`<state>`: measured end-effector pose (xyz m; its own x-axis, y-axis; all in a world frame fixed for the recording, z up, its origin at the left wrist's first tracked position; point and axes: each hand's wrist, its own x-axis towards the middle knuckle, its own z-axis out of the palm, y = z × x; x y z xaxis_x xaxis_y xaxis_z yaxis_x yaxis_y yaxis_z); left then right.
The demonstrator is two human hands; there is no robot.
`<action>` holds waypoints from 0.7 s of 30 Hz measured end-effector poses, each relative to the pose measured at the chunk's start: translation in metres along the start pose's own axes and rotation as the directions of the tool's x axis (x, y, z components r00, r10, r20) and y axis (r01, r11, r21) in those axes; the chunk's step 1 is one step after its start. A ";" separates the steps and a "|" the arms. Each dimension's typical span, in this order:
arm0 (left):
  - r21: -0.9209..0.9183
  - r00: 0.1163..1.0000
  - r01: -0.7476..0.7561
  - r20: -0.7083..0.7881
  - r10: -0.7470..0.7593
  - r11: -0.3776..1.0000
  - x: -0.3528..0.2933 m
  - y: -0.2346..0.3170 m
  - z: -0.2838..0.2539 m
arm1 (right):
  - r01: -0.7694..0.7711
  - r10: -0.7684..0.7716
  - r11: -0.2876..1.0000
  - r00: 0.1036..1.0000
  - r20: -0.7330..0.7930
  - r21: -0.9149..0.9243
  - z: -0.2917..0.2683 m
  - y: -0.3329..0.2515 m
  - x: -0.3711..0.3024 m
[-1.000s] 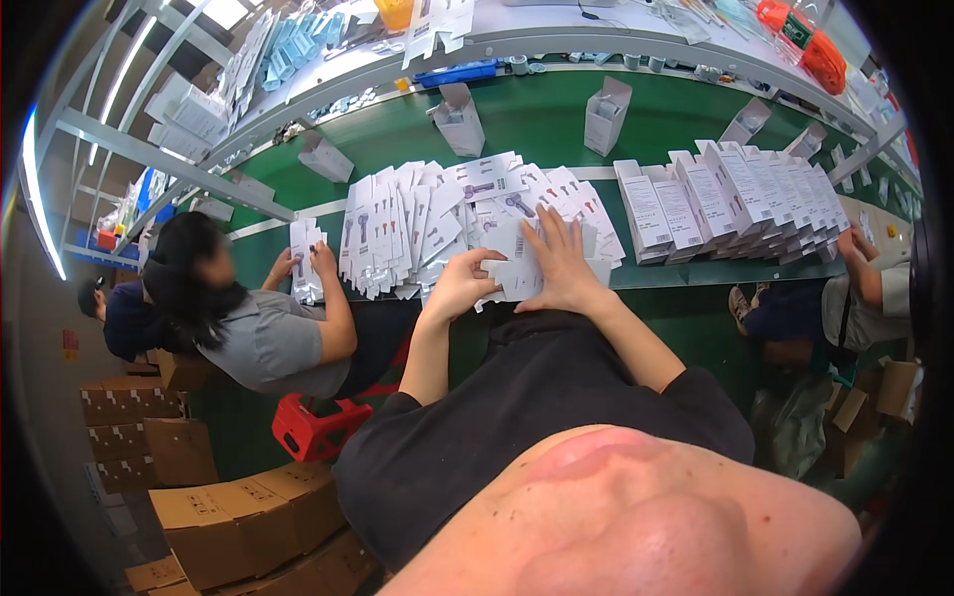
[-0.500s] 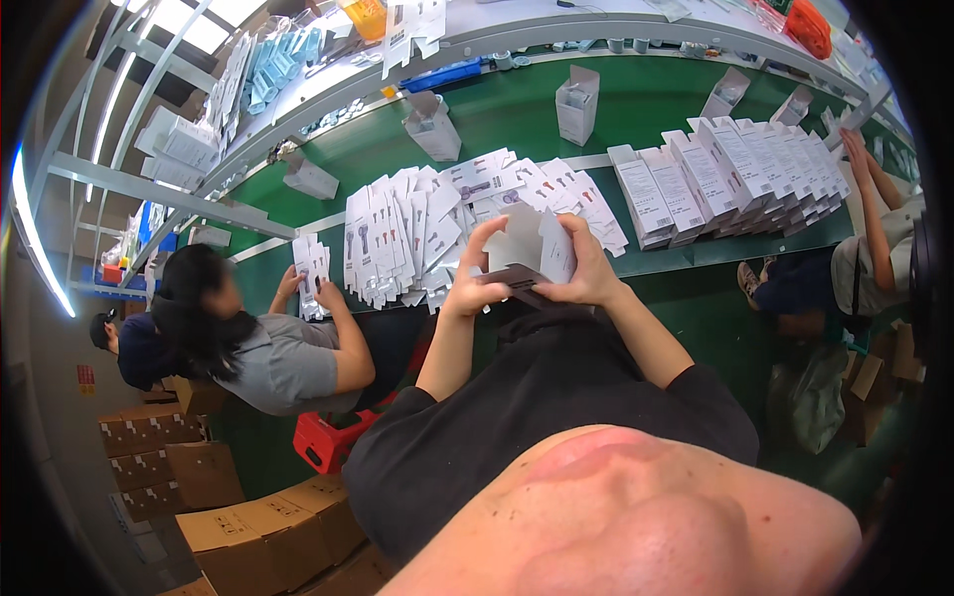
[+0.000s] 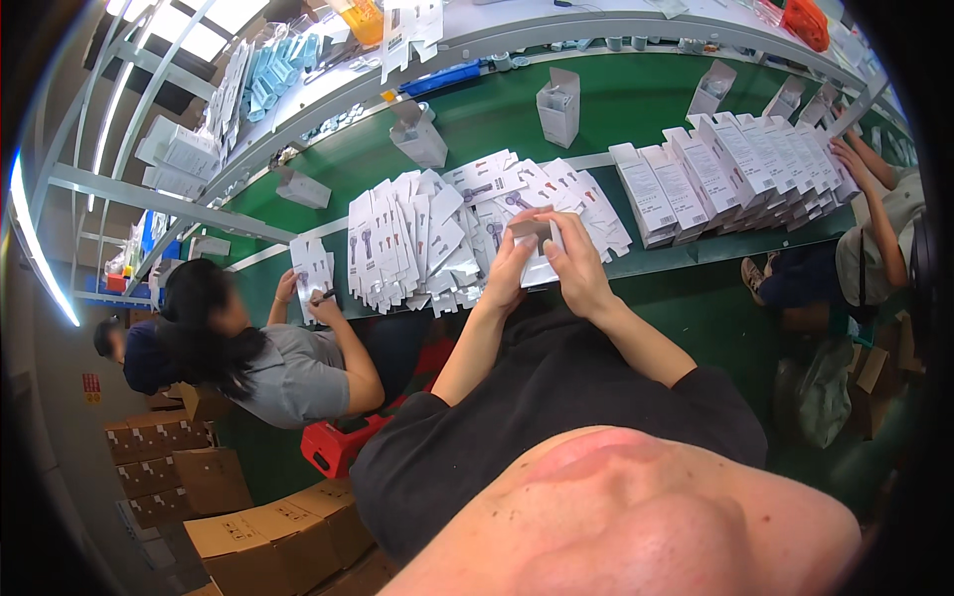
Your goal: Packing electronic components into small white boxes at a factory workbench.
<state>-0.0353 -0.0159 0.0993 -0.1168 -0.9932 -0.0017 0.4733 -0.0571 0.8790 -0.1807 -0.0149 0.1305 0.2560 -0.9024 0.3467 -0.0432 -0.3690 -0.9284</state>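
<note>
Between left grip [image 3: 506, 272] and right grip [image 3: 583, 270], white carton [image 3: 539, 266], held by both at its sides

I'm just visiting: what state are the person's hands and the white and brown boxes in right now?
Left hand: gripping the white carton.
Right hand: gripping it too.
White carton: held up, visible end open.
Flat cartons: unfolded, overlapping in a heap.
Row of cartons: folded into shape, leaning together.
White box on the green surface: upright, flap raised.
Big brown box: apparently closed.
</note>
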 end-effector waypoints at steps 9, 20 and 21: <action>0.106 0.979 0.169 -0.130 -0.155 0.980 -0.009 0.007 -0.006 | -0.119 0.119 0.993 0.993 0.000 -0.006 0.012 0.017 -0.003; 0.090 0.982 -0.178 0.085 0.171 0.980 -0.011 -0.059 -0.030 | -0.235 0.243 0.955 0.970 -0.025 0.183 0.001 0.032 0.001; 0.090 0.981 -0.179 0.087 0.171 0.980 -0.011 -0.058 -0.028 | -0.233 0.242 0.955 0.970 -0.028 0.183 0.000 0.032 0.001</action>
<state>-0.0365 -0.0045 0.0351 -0.1100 -0.9755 0.1905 0.4058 0.1308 0.9045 -0.1815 -0.0271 0.1011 0.2112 -0.9706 0.1157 0.0758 -0.1018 -0.9919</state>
